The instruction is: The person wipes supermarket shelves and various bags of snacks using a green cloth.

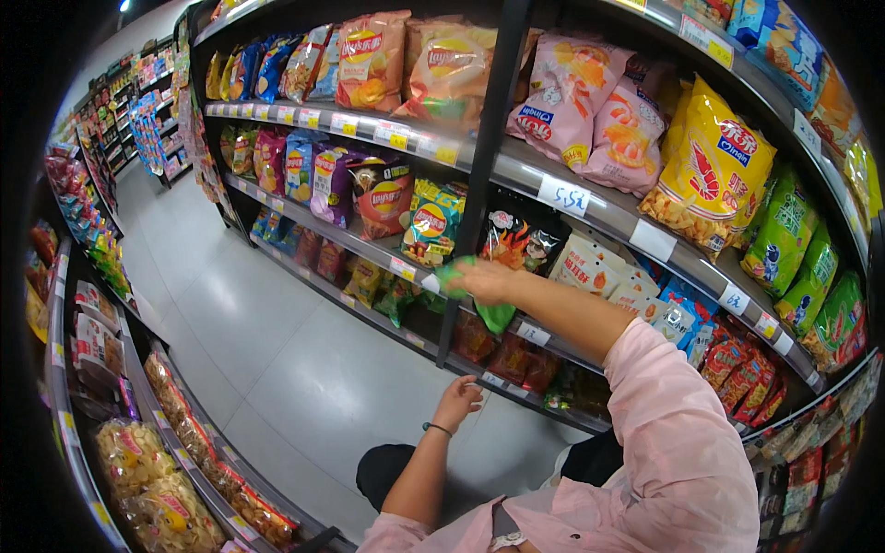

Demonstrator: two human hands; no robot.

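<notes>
My right hand (486,280) reaches across to the middle shelf and is shut on a blurred green cloth (496,316). Part of the cloth hangs below the shelf edge, and more of it shows ahead of the fingers. The hand is beside a black shelf post (477,180), between a teal Lay's chip bag (434,220) and a black snack bag with a flame print (515,235). Lower down, my left hand (458,402) hangs in the air over the floor with loosely bent fingers and nothing in it. A dark bracelet circles that wrist.
Price tags line the shelf edge (332,238). Above stand pink snack bags (567,97) and a yellow shrimp snack bag (719,166). Red packets (511,358) fill the bottom shelf. Across the tiled aisle floor (290,359), another rack holds clear bags of snacks (162,511).
</notes>
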